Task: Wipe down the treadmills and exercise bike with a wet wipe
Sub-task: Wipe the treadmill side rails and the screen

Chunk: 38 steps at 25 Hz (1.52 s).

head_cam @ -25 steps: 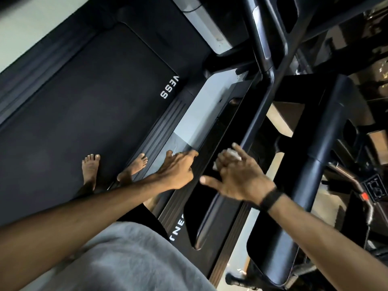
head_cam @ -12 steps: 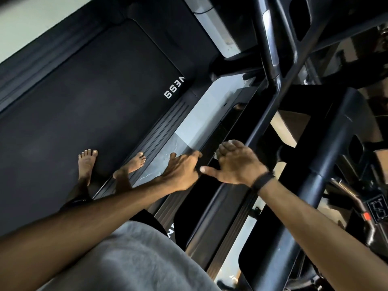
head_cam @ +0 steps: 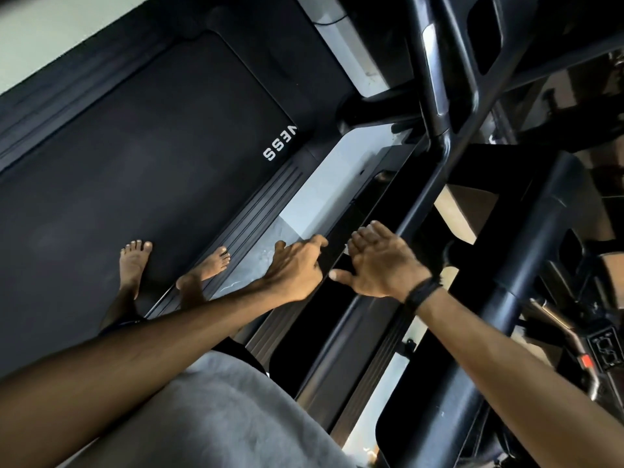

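Note:
I stand barefoot on the black belt [head_cam: 152, 170] of a treadmill marked "VESS". Its dark side handrail [head_cam: 418, 204] runs diagonally in front of me. My right hand [head_cam: 381, 261] lies palm-down on that rail, thumb spread wide, and wears a black wristband. Only a small pale sliver of the wet wipe [head_cam: 345, 252] shows at the hand's edge; the rest is hidden under the palm. My left hand [head_cam: 293, 268] reaches out beside it with loosely extended fingers, holds nothing, and its fingertips are at the rail's near edge.
A second machine's thick black column [head_cam: 526, 265] rises to the right, with a small console and red button [head_cam: 604, 346] beyond it. A strip of pale floor [head_cam: 324, 194] shows between the treadmills. My grey shirt [head_cam: 219, 417] fills the lower middle.
My right hand has slid up along the handrail, and the wipe, plainly visible under the fingers a second ago, is now almost covered. My left hand stayed beside it.

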Available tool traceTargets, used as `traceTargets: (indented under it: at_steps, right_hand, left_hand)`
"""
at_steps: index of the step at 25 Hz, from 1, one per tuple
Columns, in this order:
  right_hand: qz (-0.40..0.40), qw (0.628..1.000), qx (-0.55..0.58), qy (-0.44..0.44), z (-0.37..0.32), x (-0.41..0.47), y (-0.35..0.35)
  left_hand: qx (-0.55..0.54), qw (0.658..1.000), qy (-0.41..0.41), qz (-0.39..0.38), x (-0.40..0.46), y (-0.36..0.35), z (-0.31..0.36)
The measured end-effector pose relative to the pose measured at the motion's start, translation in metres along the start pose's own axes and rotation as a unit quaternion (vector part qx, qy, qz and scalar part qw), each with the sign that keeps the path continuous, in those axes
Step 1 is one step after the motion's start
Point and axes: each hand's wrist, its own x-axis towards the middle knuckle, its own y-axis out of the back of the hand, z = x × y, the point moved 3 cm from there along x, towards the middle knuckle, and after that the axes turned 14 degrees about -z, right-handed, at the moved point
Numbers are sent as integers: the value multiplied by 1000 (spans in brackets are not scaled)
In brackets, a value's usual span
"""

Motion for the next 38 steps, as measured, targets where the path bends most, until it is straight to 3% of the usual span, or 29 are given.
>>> traceTargets:
  at_steps: [5,10,17,22,26,28,31,33,38]
  right_hand:
    - [10,993,-2,115,-51,-28,-22]
    - [36,998,48,14,-3,-25,-4]
    - [20,993,17,111,-26,-13,-10]
    - [31,999,8,-30,23,3,0]
    - [16,999,-11,49,-15,9,-5]
    - [15,998,-28,47,-11,-9,-13]
    - [33,996,2,-81,32,-2,-5]
    - [34,994,16,-107,39,16,8]
    - [21,999,-12,25,2,-2,-1]
  left_hand:
    - [-14,1000,-1,5,5,-1,2]
    - [-9,1000,-3,-10,7,-5,0]
    - [-6,998,55,2,-7,11,-31]
    - [-5,1000,27,4,3,18,-12]
    - [-4,1000,1,13,5,23,2]
    - [-10,1000,3,23,7,29,1]
    - [0,1000,21,18,10,32,1]
    - [10,1000,19,3,10,29,8]
    - [-37,999,14,-17,16,28,12]
